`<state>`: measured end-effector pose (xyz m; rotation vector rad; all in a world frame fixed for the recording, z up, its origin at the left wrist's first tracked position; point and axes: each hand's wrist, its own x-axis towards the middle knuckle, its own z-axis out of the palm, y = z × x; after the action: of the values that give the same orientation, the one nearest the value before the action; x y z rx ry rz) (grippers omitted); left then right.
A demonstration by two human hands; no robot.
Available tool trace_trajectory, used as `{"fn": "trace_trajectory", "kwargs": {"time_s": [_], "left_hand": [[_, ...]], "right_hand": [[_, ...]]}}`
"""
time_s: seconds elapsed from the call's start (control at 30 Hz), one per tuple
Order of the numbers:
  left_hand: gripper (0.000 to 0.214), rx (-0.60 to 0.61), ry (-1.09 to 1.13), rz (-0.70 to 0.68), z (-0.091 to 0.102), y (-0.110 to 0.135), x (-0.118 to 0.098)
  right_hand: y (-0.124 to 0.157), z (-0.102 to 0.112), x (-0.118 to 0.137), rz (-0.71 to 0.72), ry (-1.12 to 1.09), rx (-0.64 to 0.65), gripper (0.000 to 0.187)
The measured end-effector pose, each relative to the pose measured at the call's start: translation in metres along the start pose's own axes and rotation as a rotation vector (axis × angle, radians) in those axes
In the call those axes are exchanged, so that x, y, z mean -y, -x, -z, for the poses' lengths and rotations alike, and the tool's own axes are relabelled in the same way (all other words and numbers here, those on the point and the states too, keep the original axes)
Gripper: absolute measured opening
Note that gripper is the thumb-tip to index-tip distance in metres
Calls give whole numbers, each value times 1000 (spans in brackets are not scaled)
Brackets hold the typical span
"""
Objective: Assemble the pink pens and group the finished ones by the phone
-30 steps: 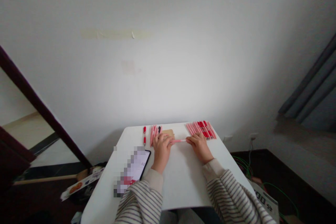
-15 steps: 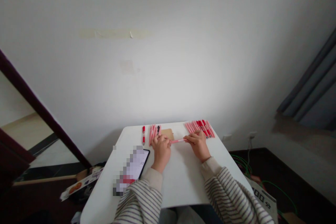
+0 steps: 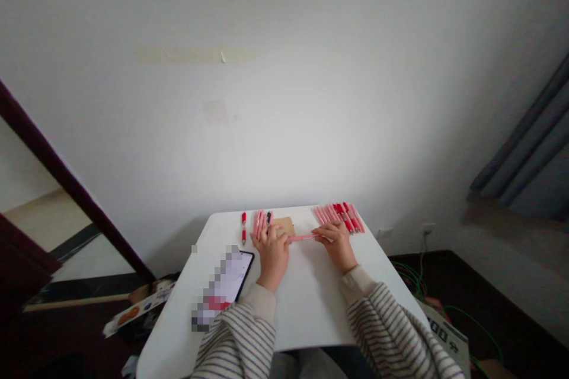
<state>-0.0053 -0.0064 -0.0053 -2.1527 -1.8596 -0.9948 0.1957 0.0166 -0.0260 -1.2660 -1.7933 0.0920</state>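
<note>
A pink pen point(image 3: 303, 237) lies level between my two hands, low over the white table point(image 3: 311, 302). My left hand point(image 3: 272, 253) is closed at its left end with thumb and index finger, the other fingers fanned out to the left. My right hand point(image 3: 336, 245) pinches the right end, covering it. Just beyond my left fingers are several pink pens point(image 3: 258, 223) and a dark-topped pen point(image 3: 268, 217). A brown pad point(image 3: 285, 225) lies behind the held pen. Past my right hand, several pink and red pens point(image 3: 340, 213) are lined up in a slanted row.
Left of the small pen group lies a red pen point(image 3: 243, 228). A phone point(image 3: 233, 278), partly pixelated, rests beside my left forearm. The wall point(image 3: 284, 148) stands at the table's far edge. Green cables point(image 3: 411, 278) and a printed box point(image 3: 448, 331) are on the floor at right.
The left hand's outer fingers have spread a little to the left. On the held pen, the pale section by my right fingers shows less. The right hand stays nearly in place.
</note>
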Motion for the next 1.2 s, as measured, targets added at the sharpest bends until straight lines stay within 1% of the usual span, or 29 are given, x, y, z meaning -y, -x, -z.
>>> {"fn": "trace_trajectory", "kwargs": {"time_s": [0.13,0.23,0.27,0.33,0.4,0.6,0.73,0.87,1.0,1.13,1.2], "left_hand": [[19,39,-13,24,1,1,-3],[19,8,-26,40,2,2,-2],[19,-2,-30,44,2,2,-2],[20,-13,-37,48,1,2,-1],[20,-17,-42,51,0,2,0],[20,-18,-33,51,-3,1,1],[22,-22,-24,65,-5,2,2],[21,-27,-31,60,-4,2,3],[19,-18,-23,68,-3,1,2],[19,-23,-22,74,-2,1,2],[19,-27,-22,77,-3,1,3]], "right_hand": [[0,1,1,-4,0,-14,16],[1,3,4,-3,72,13,30],[2,4,6,-2,114,26,30],[2,4,7,1,194,50,23],[1,3,8,1,228,64,21],[1,0,9,-48,159,61,16],[2,2,10,-35,161,74,23],[1,3,11,-34,226,95,17],[2,1,10,-31,242,75,14],[3,2,10,-23,253,69,30],[3,4,12,-12,278,76,24]]}}
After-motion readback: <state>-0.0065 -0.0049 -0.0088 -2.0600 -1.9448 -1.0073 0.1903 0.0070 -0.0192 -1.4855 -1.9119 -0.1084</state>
